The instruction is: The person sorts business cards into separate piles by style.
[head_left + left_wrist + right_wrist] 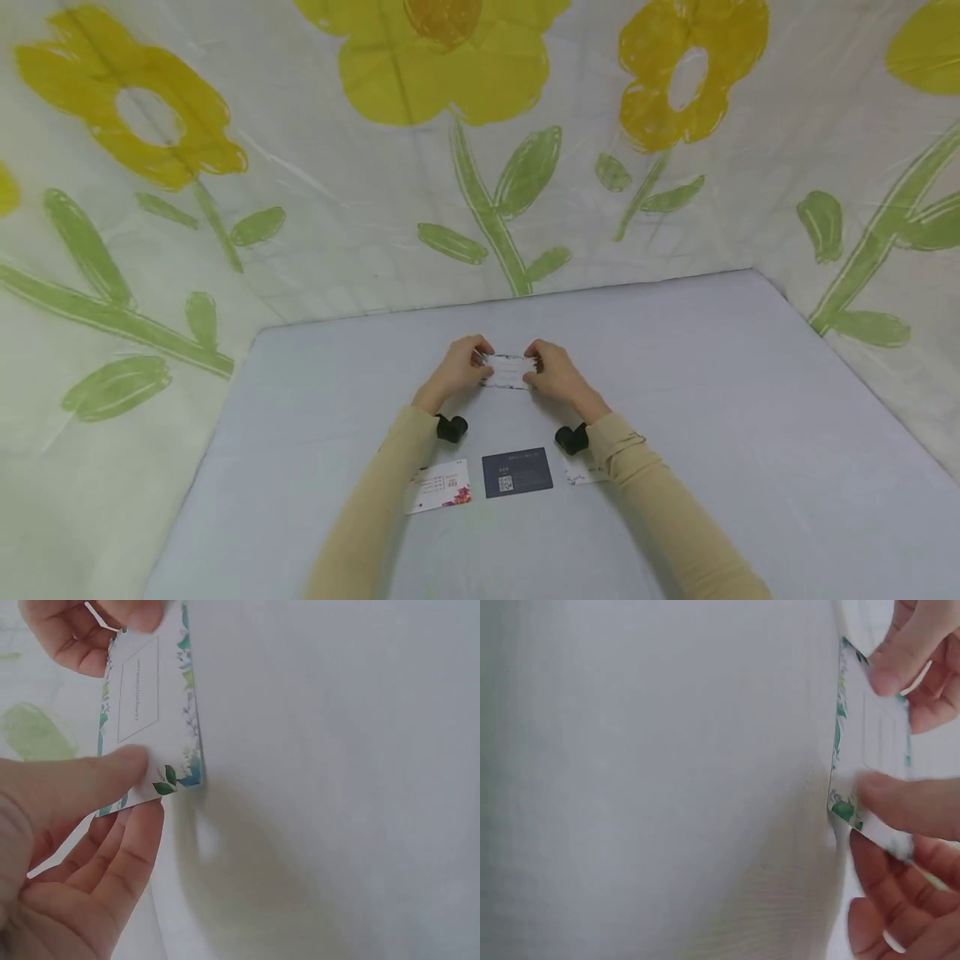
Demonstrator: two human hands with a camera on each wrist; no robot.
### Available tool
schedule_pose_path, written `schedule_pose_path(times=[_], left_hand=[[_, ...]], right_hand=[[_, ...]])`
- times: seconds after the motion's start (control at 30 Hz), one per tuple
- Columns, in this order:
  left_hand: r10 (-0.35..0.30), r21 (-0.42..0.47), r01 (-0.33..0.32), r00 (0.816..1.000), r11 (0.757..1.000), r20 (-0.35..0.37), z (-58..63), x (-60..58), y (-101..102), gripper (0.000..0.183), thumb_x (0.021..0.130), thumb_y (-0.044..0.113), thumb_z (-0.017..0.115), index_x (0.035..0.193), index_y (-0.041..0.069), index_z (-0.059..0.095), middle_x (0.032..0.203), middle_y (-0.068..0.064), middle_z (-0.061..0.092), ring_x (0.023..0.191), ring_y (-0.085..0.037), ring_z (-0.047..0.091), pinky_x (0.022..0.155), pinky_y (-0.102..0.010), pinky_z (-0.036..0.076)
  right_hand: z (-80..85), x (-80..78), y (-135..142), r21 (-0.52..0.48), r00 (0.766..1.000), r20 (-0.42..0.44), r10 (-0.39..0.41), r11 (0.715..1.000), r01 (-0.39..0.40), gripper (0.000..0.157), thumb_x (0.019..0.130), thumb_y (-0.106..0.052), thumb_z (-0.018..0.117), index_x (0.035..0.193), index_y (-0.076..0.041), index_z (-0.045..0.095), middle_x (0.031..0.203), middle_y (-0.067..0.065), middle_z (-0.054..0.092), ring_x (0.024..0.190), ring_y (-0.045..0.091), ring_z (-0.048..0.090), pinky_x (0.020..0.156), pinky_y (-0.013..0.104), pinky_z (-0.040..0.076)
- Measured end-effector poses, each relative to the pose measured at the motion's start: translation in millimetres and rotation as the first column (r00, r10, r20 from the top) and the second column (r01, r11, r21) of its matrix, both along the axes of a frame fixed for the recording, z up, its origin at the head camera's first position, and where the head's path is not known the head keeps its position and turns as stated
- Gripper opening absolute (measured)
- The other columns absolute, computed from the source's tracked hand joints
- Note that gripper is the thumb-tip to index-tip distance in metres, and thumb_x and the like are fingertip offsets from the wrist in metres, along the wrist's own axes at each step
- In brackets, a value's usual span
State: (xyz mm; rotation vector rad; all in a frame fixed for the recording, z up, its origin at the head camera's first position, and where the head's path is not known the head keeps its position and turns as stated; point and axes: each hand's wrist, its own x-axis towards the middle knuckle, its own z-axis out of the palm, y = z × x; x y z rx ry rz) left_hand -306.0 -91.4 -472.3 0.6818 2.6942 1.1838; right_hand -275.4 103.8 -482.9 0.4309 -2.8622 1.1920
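Both hands hold one white card with a green and blue leaf border, raised over the table's far half. At its left end my left hand pinches it, thumb on the printed face and fingers behind. My right hand grips the opposite end the same way. In the left wrist view the card shows a thin framed box with small text. The right wrist view has the card tilted, with the right thumb pressing its face.
Nearer me, three cards lie in a row on the pale cloth-covered table: a white card with pink flowers, a dark blue card with a QR code, and a white card partly under the right sleeve. A flower-printed curtain stands behind.
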Motion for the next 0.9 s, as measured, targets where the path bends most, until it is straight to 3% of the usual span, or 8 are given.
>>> schedule_pose_path(times=[0.13,0.23,0.43,0.5,0.6,0.7,0.83,0.9], left_hand=[[-0.003,0.116,0.007,0.999,0.993,-0.036,1.7,9.6,1.1,0.015,0.077,-0.001,0.064,0.091,-0.001,0.059,0.088,-0.012,0.059,0.075,-0.018,0.055,0.066,-0.026,0.046],[-0.021,0.192,0.031,0.998,0.981,-0.056,10.6,21.9,5.5,0.013,0.078,-0.001,0.063,0.091,-0.001,0.06,0.086,-0.011,0.06,0.072,-0.016,0.056,0.062,-0.023,0.046],[-0.096,0.328,0.083,0.995,0.941,0.025,50.5,68.9,27.0,0.016,0.079,-0.006,0.06,0.094,-0.01,0.057,0.09,-0.024,0.058,0.075,-0.032,0.058,0.062,-0.035,0.05],[-0.131,0.356,0.102,0.99,0.929,0.059,56.2,83.3,37.2,0.017,0.079,-0.006,0.059,0.095,-0.012,0.057,0.091,-0.026,0.057,0.077,-0.036,0.058,0.063,-0.038,0.05],[-0.172,0.387,0.121,0.98,0.914,0.099,50.7,99.8,52.0,0.018,0.079,-0.006,0.06,0.095,-0.011,0.056,0.09,-0.025,0.057,0.075,-0.036,0.058,0.061,-0.036,0.051],[-0.189,0.394,0.125,0.974,0.911,0.128,33.2,109.9,65.7,0.018,0.078,-0.004,0.062,0.094,-0.01,0.057,0.086,-0.021,0.058,0.07,-0.031,0.06,0.058,-0.031,0.05],[-0.177,0.343,0.125,0.977,0.931,0.123,10.5,118.7,79.7,0.017,0.076,-0.001,0.065,0.091,-0.005,0.059,0.08,-0.011,0.059,0.064,-0.016,0.058,0.052,-0.02,0.045],[-0.163,0.297,0.125,0.98,0.947,0.109,5.8,122.6,84.1,0.015,0.076,0.0,0.066,0.089,-0.002,0.059,0.078,-0.006,0.058,0.063,-0.011,0.056,0.052,-0.018,0.044]], right_hand=[[6.0,6.6,5.6,-0.091,0.999,-0.04,-0.017,0.996,0.014,0.015,0.08,-0.004,0.062,0.094,-0.001,0.056,0.076,0.006,0.054,0.069,0.016,0.048,0.061,0.028,0.039],[16.7,16.1,16.6,-0.142,0.997,-0.083,0.001,0.99,-0.012,0.012,0.081,-0.006,0.062,0.092,-0.002,0.058,0.079,0.007,0.057,0.069,0.017,0.051,0.061,0.029,0.041],[34.7,43.8,52.4,-0.177,0.993,-0.101,0.064,0.981,-0.081,0.012,0.081,-0.011,0.063,0.091,-0.005,0.06,0.085,0.005,0.06,0.071,0.015,0.055,0.059,0.028,0.043],[37.0,54.7,66.8,-0.181,0.992,-0.098,0.084,0.978,-0.101,0.011,0.082,-0.012,0.063,0.09,-0.006,0.06,0.084,0.004,0.06,0.07,0.015,0.055,0.058,0.028,0.043],[37.1,70.9,86.2,-0.174,0.991,-0.07,0.113,0.977,-0.123,0.01,0.082,-0.016,0.063,0.089,-0.008,0.061,0.082,0.002,0.059,0.07,0.015,0.054,0.058,0.027,0.043],[33.7,85.2,101.3,-0.164,0.993,-0.003,0.119,0.98,-0.117,0.01,0.082,-0.018,0.063,0.087,-0.011,0.061,0.079,0.0,0.058,0.068,0.014,0.053,0.057,0.027,0.042],[25.7,100.7,113.9,-0.157,0.992,0.071,0.106,0.983,-0.093,0.011,0.079,-0.019,0.066,0.086,-0.011,0.06,0.076,-0.001,0.057,0.064,0.014,0.051,0.055,0.025,0.041],[20.9,106.5,117.4,-0.155,0.992,0.081,0.099,0.984,-0.085,0.013,0.078,-0.019,0.067,0.085,-0.011,0.06,0.075,0.0,0.056,0.064,0.014,0.049,0.055,0.025,0.04]])
